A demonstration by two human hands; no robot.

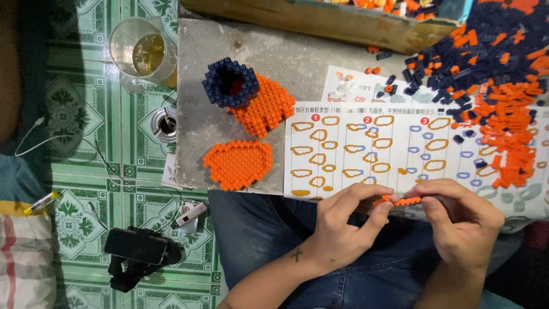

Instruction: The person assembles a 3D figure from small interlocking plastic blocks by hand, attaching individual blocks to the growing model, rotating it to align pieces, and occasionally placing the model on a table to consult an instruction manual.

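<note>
My left hand (343,220) and my right hand (460,220) meet at the near edge of a grey slab (274,63), both pinching a short strip of small orange bricks (403,201). The strip hangs over a white instruction sheet (366,151) printed with orange and blue outlines. Further left on the slab stand a built piece with a dark blue ring on an orange body (246,94) and a flat orange heart-shaped piece (237,164). A heap of loose orange and dark blue bricks (492,86) covers the right side.
A glass of yellowish drink (143,51) stands on the green tiled floor at the left. Below it lie a round metal drain (166,123), white cables, a small white device (191,213) and a phone on a black stand (137,247). A wooden tray (343,23) borders the far edge.
</note>
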